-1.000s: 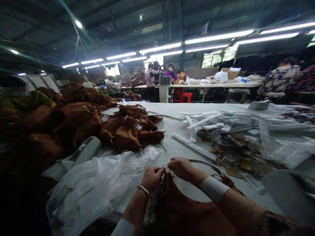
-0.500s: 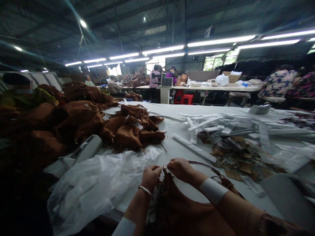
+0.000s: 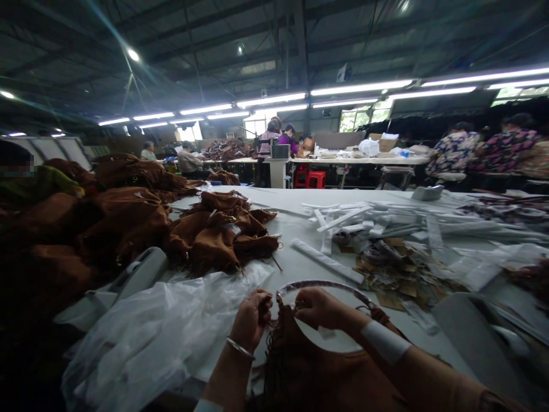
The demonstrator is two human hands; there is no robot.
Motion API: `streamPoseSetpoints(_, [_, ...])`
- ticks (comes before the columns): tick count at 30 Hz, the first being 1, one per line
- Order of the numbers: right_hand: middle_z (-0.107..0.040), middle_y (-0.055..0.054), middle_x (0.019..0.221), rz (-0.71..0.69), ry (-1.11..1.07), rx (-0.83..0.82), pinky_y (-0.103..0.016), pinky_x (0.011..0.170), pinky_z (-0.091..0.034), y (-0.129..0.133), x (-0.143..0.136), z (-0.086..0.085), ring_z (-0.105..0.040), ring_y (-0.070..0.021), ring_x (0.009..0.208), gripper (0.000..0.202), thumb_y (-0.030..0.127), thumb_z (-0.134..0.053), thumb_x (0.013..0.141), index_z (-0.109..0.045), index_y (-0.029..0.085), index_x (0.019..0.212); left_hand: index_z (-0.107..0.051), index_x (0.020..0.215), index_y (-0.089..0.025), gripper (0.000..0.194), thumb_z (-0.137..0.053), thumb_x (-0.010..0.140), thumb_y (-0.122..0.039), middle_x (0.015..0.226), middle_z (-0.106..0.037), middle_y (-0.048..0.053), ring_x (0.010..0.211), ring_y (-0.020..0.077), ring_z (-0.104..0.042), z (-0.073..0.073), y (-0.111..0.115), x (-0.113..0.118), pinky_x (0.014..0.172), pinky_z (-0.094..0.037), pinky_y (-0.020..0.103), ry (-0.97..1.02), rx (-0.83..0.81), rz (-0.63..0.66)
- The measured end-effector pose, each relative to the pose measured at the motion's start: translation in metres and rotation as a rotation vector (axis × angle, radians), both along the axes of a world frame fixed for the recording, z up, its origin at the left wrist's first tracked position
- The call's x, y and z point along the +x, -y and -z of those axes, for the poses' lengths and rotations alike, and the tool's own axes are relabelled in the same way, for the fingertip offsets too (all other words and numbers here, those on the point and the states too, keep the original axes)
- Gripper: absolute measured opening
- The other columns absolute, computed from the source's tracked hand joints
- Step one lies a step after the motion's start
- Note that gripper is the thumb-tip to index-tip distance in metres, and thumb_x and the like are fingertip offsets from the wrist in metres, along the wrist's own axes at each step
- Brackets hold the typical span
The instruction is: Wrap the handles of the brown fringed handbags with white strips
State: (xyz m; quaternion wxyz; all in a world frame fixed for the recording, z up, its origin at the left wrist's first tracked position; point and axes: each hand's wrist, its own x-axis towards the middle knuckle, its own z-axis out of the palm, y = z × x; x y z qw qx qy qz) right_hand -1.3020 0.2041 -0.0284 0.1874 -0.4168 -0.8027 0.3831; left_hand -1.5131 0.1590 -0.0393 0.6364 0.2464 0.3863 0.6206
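A brown fringed bag (image 3: 317,372) lies at the table's near edge, close in front of me. Its handle (image 3: 330,283), covered in clear wrapping, arches over the opening, and a metal clasp (image 3: 278,297) shows at the left end. Just left of that clasp is my left hand (image 3: 252,317), fingers curled together; anything in them is hidden. My right hand (image 3: 315,308) reaches across inside the handle's loop, right of the clasp, with its fingers closed too. What they pinch is too small to tell.
Crumpled clear plastic (image 3: 167,337) spreads on the left. Brown bags (image 3: 218,240) are heaped behind it, and a co-worker's sleeve (image 3: 60,180) shows at far left. White wrapped strips (image 3: 328,260) and brown cardboard pieces (image 3: 407,286) lie right. A grey bin (image 3: 467,332) stands near right.
My hands have drawn apart from the clasp, the left one leftward and the right one off it into the handle's loop. The view has turned slightly to the right.
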Motion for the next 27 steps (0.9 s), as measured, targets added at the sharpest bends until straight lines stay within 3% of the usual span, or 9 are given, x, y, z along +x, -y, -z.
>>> streamPoseSetpoints(4, [-0.050,0.005,0.051,0.019,-0.085,-0.170,-0.017,0.042,-0.028,-0.002,0.002,0.005,-0.042,-0.0055,0.045,0.027,0.033,-0.066,0.078,-0.053,0.016,0.061,-0.055,0.080,-0.015,0.020,-0.072,0.070,-0.021,0.078,-0.059,-0.001,0.055,0.0047,-0.047,-0.004,0.005,-0.001,0.041,-0.027,0.014,0.089,0.024,0.038])
streamPoseSetpoints(8, [-0.061,0.002,0.063,0.172,-0.222,-0.327,-0.017,0.040,-0.036,0.000,-0.001,0.011,-0.053,-0.0085,0.046,0.038,0.049,-0.073,0.072,-0.060,0.016,0.089,-0.060,0.088,-0.014,0.021,-0.072,0.073,-0.022,0.068,-0.055,-0.003,0.052,0.0053,-0.045,-0.007,0.010,0.002,0.042,-0.030,0.015,0.122,0.037,0.139])
streamPoseSetpoints(12, [-0.067,0.001,0.074,0.178,-0.398,-0.333,-0.019,0.042,-0.040,0.002,-0.003,0.023,-0.055,-0.0097,0.049,0.066,0.036,-0.074,0.069,-0.050,0.019,0.128,-0.066,0.103,-0.007,0.031,-0.070,0.073,-0.018,0.064,-0.054,-0.002,0.051,0.0056,-0.044,-0.007,0.012,0.002,0.042,-0.030,0.016,0.154,0.048,0.237])
streamPoseSetpoints(16, [-0.069,-0.002,0.087,0.134,-0.514,-0.142,-0.023,0.055,-0.049,0.003,-0.004,0.030,-0.060,-0.0113,0.062,0.074,0.020,-0.068,0.071,-0.042,0.020,0.141,-0.056,0.131,-0.019,0.056,-0.072,0.078,-0.021,0.058,-0.048,-0.007,0.045,0.0049,-0.040,-0.005,0.014,0.001,0.040,-0.023,0.015,0.218,0.056,0.272])
streamPoseSetpoints(18, [-0.068,0.000,0.084,0.129,-0.479,-0.063,-0.024,0.056,-0.049,0.003,-0.007,0.030,-0.059,-0.0114,0.061,0.073,0.018,-0.064,0.074,-0.042,0.021,0.144,-0.045,0.142,-0.025,0.067,-0.072,0.081,-0.026,0.055,-0.047,-0.009,0.042,0.0052,-0.039,-0.005,0.013,0.003,0.039,-0.023,0.015,0.167,0.076,0.259])
streamPoseSetpoints(21, [-0.067,0.000,0.075,0.112,-0.361,0.031,-0.025,0.057,-0.048,0.002,-0.015,0.023,-0.058,-0.0122,0.059,0.055,0.019,-0.061,0.076,-0.057,0.017,0.132,-0.040,0.146,-0.021,0.073,-0.074,0.082,-0.034,0.054,-0.050,-0.008,0.040,0.0061,-0.041,-0.007,0.011,0.006,0.039,-0.027,0.016,0.024,0.105,0.241])
streamPoseSetpoints(24, [-0.071,-0.004,0.077,0.149,-0.182,0.146,-0.026,0.065,-0.048,-0.005,-0.022,0.014,-0.062,-0.0145,0.067,0.034,0.023,-0.061,0.080,-0.070,0.015,0.111,-0.043,0.143,-0.017,0.074,-0.077,0.080,-0.038,0.055,-0.054,-0.007,0.041,0.0060,-0.042,-0.011,0.009,0.005,0.040,-0.028,0.016,-0.051,0.114,0.232])
streamPoseSetpoints(27, [-0.074,-0.008,0.093,0.282,-0.012,0.196,-0.026,0.079,-0.048,-0.017,-0.024,0.007,-0.066,-0.0170,0.083,0.028,0.024,-0.057,0.085,-0.073,0.015,0.107,-0.051,0.133,-0.013,0.068,-0.079,0.077,-0.040,0.056,-0.054,-0.006,0.042,0.0048,-0.041,-0.009,0.010,-0.002,0.039,-0.026,0.016,-0.072,0.078,0.194])
